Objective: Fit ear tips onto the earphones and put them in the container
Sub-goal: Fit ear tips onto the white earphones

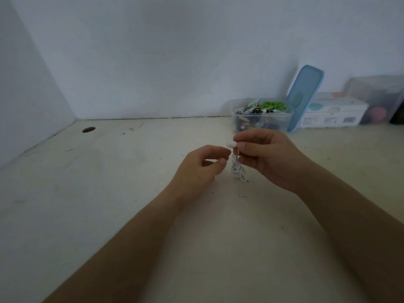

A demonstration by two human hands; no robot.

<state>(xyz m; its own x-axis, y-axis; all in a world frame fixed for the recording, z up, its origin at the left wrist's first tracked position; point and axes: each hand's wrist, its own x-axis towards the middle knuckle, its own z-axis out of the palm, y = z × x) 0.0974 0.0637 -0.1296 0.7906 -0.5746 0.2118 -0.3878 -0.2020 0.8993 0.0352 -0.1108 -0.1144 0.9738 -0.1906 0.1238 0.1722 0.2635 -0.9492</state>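
Observation:
My right hand pinches a white earphone between thumb and fingertips, its bud pointing left. The earphone's bundled white cable hangs from that hand down to the table. My left hand is just left of the bud with its fingers curled; thumb and forefinger are close together, and I cannot tell whether they hold an ear tip. A clear plastic container stands behind the hands, filled with several green, black and white earphones.
A blue lid leans on the wall beside the container. A white carton and a clear bin stand at the back right. The pale table has a cable hole at the back left, by the corner walls.

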